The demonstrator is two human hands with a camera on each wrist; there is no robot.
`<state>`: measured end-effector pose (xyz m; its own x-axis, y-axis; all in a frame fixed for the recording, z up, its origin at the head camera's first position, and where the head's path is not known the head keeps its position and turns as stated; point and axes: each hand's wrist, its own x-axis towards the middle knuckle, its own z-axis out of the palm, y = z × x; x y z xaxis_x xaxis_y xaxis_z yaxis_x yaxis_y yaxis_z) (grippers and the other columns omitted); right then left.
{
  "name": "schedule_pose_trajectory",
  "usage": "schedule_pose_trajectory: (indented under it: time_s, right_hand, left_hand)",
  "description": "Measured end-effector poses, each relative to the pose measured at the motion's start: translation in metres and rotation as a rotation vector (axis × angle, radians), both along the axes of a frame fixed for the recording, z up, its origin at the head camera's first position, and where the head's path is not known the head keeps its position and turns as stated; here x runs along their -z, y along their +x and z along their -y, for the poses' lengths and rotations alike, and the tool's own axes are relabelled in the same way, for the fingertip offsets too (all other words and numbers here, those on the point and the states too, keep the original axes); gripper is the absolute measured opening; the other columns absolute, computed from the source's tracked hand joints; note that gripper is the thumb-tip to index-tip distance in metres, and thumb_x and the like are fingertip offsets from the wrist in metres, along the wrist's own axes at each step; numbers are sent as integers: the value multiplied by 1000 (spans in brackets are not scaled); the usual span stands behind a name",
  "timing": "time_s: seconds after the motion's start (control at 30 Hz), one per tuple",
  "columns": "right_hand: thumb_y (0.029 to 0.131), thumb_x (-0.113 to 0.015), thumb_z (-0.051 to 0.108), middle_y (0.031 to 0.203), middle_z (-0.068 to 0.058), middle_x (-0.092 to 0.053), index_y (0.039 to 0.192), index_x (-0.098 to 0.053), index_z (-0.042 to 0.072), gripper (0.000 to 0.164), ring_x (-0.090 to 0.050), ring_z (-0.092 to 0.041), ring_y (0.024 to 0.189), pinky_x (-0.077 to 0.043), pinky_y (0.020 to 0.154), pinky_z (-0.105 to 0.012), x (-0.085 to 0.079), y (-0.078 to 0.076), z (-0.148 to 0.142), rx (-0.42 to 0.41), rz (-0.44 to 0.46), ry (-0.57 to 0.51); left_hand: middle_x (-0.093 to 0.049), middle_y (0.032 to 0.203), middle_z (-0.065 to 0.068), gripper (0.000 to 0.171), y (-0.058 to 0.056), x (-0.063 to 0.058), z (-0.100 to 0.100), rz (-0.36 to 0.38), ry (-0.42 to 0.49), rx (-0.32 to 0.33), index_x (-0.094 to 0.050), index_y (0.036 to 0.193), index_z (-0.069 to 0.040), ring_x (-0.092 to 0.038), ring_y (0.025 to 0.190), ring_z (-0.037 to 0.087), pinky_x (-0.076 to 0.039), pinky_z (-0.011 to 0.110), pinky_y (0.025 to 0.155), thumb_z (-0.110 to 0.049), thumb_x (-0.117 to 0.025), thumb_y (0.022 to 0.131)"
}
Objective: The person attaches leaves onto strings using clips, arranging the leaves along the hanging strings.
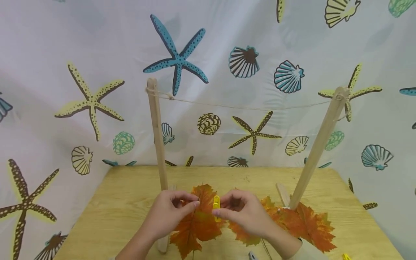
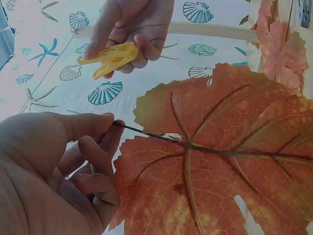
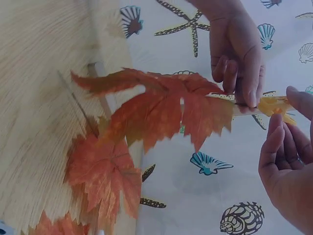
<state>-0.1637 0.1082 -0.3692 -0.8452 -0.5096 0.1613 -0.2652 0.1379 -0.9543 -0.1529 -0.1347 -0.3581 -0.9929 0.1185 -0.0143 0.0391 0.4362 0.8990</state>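
Note:
My left hand [image 1: 169,213] pinches the thin dark stem of an orange-red artificial maple leaf [image 1: 204,227] between thumb and forefinger. In the left wrist view the leaf [image 2: 220,161] spreads broadly away from the fingertips, its veins showing. A yellow clothespin [image 1: 216,206] is pinched between the thumb and fingers of my right hand [image 1: 246,211], just right of the leaf stem. Seen from the left wrist, the clothespin [image 2: 116,58] lies apart from the stem, its narrow ends pointing left. Both hands are close together, low in front of the twine [image 1: 224,106].
The twine runs between a left wooden post [image 1: 157,137] and a leaning right wooden post [image 1: 320,148]. More maple leaves [image 1: 312,224] lie on the wooden table [image 1: 123,195] by the right post. A grey clip [image 1: 252,255] and a yellow piece [image 1: 346,256] show at the bottom edge. Shell-patterned fabric hangs behind.

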Motion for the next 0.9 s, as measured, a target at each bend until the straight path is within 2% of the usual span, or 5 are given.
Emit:
schedule_pose_trajectory:
  time_s: [0.13,0.33,0.57,0.73,0.9]
  right_hand:
    - [90,-75,22,99,-8,-70,110,-70,3,28,-70,-14,83,-59,76,-28,-10,-2,7,2,40,-17]
    - [91,-75,23,105,-13,-71,124,-67,1,40,-70,-17,90,-57,80,-26,-26,-5,14,33,-27,20]
    - [90,-76,23,105,-10,-71,116,-72,6,31,-67,-17,89,-57,78,-27,-42,-11,27,53,-65,74]
    - [89,-77,24,98,-3,-69,113,-75,14,26,-59,-15,79,-53,71,-24,-58,-14,40,123,-207,98]
    - [88,-77,21,87,-5,-67,115,-75,10,29,-56,-14,71,-47,64,-24,-80,-20,51,169,-286,92]
  left_hand:
    - [-63,71,1,5,0,-8,1,-3,-16,-58,-81,91,-18,-43,58,15,-32,21,47,-17,-77,88]
    - [-58,65,3,7,0,-17,-1,-7,-14,-85,-81,93,-14,-40,53,13,-31,21,43,-16,-77,88]
    - [-71,89,6,8,-2,-26,2,35,80,-105,-78,97,-12,-54,53,17,-39,23,44,-15,-75,90]
    - [-72,95,7,11,-5,-33,5,-11,88,-103,-77,101,-11,-58,52,19,-45,25,46,-16,-74,91]
    - [-72,105,8,17,-7,-42,10,-48,125,-113,-76,105,-9,-59,53,18,-46,25,47,-19,-74,91]
